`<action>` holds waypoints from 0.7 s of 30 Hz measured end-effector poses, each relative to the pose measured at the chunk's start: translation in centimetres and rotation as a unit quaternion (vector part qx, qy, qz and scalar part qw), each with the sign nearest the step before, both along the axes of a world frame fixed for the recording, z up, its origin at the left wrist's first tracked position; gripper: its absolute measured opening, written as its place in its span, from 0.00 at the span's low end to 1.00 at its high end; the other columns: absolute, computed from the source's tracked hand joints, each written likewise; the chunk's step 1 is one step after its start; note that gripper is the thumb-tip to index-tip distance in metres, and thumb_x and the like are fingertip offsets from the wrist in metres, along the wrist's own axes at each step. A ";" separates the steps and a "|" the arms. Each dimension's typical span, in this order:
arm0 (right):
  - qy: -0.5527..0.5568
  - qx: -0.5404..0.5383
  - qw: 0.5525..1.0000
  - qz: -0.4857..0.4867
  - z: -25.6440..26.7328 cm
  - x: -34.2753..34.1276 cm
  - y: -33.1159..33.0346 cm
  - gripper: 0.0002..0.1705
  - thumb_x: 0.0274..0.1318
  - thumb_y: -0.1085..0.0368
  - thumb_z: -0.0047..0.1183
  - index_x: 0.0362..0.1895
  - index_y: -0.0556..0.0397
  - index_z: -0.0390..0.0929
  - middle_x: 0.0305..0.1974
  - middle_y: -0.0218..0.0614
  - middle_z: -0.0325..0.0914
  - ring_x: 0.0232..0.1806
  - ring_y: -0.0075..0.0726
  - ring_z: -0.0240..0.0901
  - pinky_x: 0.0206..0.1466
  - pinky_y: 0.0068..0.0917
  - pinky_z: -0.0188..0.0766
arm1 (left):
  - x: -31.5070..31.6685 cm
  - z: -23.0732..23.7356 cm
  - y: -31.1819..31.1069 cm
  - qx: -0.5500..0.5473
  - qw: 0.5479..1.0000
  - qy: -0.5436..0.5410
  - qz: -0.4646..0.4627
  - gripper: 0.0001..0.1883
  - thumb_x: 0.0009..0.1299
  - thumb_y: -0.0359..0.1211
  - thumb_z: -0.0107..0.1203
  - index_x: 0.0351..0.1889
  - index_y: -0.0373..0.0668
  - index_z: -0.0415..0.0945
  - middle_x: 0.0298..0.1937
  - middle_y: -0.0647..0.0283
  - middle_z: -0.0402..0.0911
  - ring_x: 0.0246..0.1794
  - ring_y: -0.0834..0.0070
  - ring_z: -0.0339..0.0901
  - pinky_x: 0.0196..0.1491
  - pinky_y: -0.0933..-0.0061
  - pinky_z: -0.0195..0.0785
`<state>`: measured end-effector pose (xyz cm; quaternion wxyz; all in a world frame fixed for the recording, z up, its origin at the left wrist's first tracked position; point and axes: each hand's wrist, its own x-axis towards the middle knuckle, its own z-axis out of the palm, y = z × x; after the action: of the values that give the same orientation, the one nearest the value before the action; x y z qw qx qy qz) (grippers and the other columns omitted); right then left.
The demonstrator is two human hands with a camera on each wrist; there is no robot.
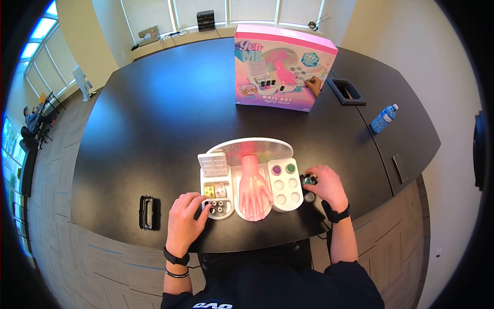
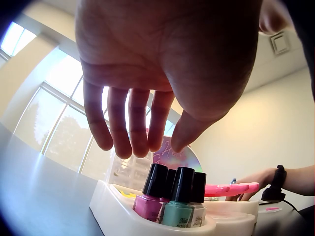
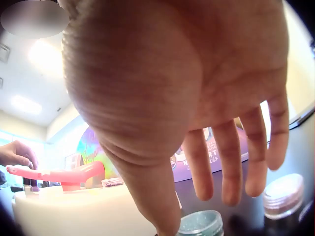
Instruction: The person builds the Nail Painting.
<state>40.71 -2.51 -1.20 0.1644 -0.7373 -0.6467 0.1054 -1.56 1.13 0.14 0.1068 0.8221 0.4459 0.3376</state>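
A white nail-art station (image 1: 235, 202) stands at the table's near side, with a pink model hand (image 1: 252, 186) lying palm down in its middle. My left hand (image 1: 183, 219) hovers over the station's left compartment, fingers loosely bent and holding nothing. Beneath it stand several black-capped nail polish bottles (image 2: 182, 196), pink, teal and pale. On the other side, my right hand (image 1: 329, 186) reaches down over small glitter jars, its fingers extended. Its thumb tip is right at the rim of a teal glitter jar (image 3: 201, 222). A clear-lidded jar (image 3: 284, 196) sits beyond the fingertips.
A purple jar (image 1: 277, 170) and a green jar (image 1: 290, 168) fill two wells of the right tray. Behind the station stands a pink kit box (image 1: 283, 69). A water bottle (image 1: 384, 118) is at the right; a black tray (image 1: 147, 212) lies left.
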 end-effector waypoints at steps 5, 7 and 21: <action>0.009 0.011 1.000 0.015 -0.2 -0.1 -0.1 0.20 0.47 0.63 0.75 0.48 0.48 0.91 0.43 0.38 0.87 0.50 0.53 0.81 0.57 0.48 0.79 | 0.1 0.1 0.0 0.002 1.000 -0.001 -0.003 0.11 0.69 0.30 0.72 0.46 0.39 0.86 0.48 0.58 0.86 0.48 0.57 0.84 0.51 0.57 0.78; 0.011 0.012 1.000 0.020 -0.2 -0.2 -0.1 0.20 0.47 0.64 0.75 0.48 0.48 0.91 0.43 0.38 0.87 0.50 0.52 0.81 0.58 0.47 0.79 | 0.1 -0.1 0.0 0.005 1.000 0.000 -0.003 0.11 0.69 0.30 0.72 0.46 0.39 0.86 0.48 0.58 0.86 0.48 0.57 0.84 0.51 0.57 0.78; 0.011 0.031 0.999 0.015 0.4 -0.4 -0.3 0.19 0.52 0.64 0.71 0.50 0.49 0.89 0.43 0.36 0.88 0.50 0.51 0.81 0.57 0.47 0.77 | 0.4 0.0 0.0 -0.002 1.000 -0.006 -0.015 0.13 0.67 0.29 0.73 0.48 0.38 0.85 0.48 0.56 0.86 0.48 0.54 0.84 0.52 0.56 0.78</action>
<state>40.28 -2.85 -0.84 0.1925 -0.7211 -0.6586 0.0960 -1.16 1.15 0.18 0.1160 0.8267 0.4333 0.3396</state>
